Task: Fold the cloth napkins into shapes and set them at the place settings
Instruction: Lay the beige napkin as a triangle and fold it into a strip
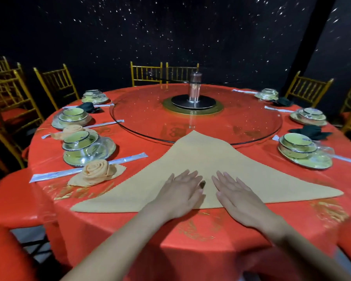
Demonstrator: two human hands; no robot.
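1. The left hand (180, 191) lies palm down on the tan napkin (201, 157). Its fingers are straight and slightly spread, so it presses the cloth and holds nothing.
2. The right hand (239, 197) is just beside it, thumbs near but apart. It is equally flat, gripping nothing and pressing the same cloth.
3. The napkin is folded into a triangle on the desk (211, 236). Its long edge runs under both wrists, and its tip points away past the fingertips and appears to lie over the rim of the glass turntable (241, 122).
4. To the outside of the left hand sits a finished rose-shaped napkin (96, 171), against a wrapped chopstick sleeve (128, 158). A plastic-wrapped bowl set (85, 147) stands beyond it.
5. Well apart from the right hand stands another bowl set (300, 149), with a black napkin (310, 131) behind it.
6. Risks, as I judge them:
   - Uneven pressing could let the layers slide on the slick red cover, skewing the fold.
   - The tip resting on the turntable could drag if the glass turns.
   - A wide sweep to the left could knock the rose out of shape.
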